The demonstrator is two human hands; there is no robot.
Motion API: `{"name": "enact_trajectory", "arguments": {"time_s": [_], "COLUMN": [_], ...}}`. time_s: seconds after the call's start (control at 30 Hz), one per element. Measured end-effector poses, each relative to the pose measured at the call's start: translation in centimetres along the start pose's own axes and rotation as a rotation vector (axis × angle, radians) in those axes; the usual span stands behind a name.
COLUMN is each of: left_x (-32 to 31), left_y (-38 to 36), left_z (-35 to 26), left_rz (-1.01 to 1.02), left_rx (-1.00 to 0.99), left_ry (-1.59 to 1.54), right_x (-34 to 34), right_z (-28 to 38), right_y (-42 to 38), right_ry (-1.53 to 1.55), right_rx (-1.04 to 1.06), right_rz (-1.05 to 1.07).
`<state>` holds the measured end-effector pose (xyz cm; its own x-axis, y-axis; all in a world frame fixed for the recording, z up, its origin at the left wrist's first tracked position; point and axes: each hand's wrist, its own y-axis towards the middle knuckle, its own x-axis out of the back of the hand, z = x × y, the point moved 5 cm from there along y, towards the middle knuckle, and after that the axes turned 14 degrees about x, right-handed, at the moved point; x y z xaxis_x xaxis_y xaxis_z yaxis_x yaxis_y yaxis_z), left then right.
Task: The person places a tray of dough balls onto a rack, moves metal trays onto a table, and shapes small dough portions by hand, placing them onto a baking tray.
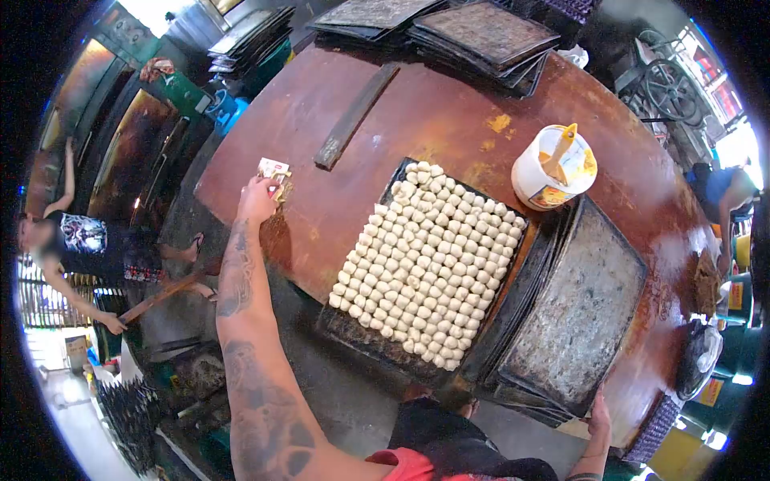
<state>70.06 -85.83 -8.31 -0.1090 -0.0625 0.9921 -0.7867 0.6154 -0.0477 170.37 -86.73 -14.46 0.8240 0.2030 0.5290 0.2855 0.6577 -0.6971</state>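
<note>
My left hand (258, 200) is stretched out to the table's left edge, its fingers closed on a small white-and-red packet (273, 167). Yellowish scraps lie beside the packet. Low on the right, my right hand (598, 418) is at the near corner of a stack of dark baking trays (573, 309); its fingers are mostly hidden. Between my arms, a baking tray (335, 319) holds tight rows of small pale dough balls (425, 264). It lies tilted at the table's near edge, left of the stack.
A white tub (529, 175) with a yellow-handled brush (559, 152) stands on the reddish-brown table (449, 104). Farther back lie a dark wooden bar (357, 116) and more stacked trays (485, 36). One person (84, 232) holds a long pole at left; another person (726, 192) is at right.
</note>
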Motion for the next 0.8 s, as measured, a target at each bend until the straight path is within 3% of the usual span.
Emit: {"name": "enact_trajectory", "arguments": {"time_s": [0.1,0.23,0.33,0.4,0.5,0.57,0.6,0.7,0.8], "left_x": [-0.9,0.5,-1.0,-2.4,-5.4,-4.1,-3.5,-1.6,-1.0], "left_y": [0.3,0.2,2.8,4.9,7.1,5.0,4.4,2.8,2.0], "left_z": [1.3,1.8,4.4,6.0,5.8,4.1,3.6,2.7,3.3], "left_rz": [-0.064,-0.042,-0.188,-0.118,0.228,0.117,0.182,0.217,0.142], "left_rx": [-0.056,0.114,0.167,0.173,0.222,0.311,0.255,0.339,0.443], "left_ry": [-0.135,-0.294,-0.104,-0.095,-0.381,-0.006,-0.042,0.062,-0.087], "right_x": [0.2,0.4,-0.4,-0.8,-1.5,-1.6,-1.7,-2.6,-2.5], "right_z": [-0.2,-0.9,0.5,0.7,-0.3,-0.6,-0.5,2.0,2.1], "right_y": [-0.3,-0.2,-1.1,-1.1,-0.5,-0.3,-0.4,-2.3,-2.7], "right_ry": [0.061,0.038,0.045,0.089,0.085,0.103,0.111,0.105,0.133], "right_rx": [0.124,0.016,0.027,0.058,0.038,0.044,0.047,0.111,0.116], "right_rz": [0.078,0.097,0.141,0.143,0.064,0.075,0.080,0.065,0.001]}}
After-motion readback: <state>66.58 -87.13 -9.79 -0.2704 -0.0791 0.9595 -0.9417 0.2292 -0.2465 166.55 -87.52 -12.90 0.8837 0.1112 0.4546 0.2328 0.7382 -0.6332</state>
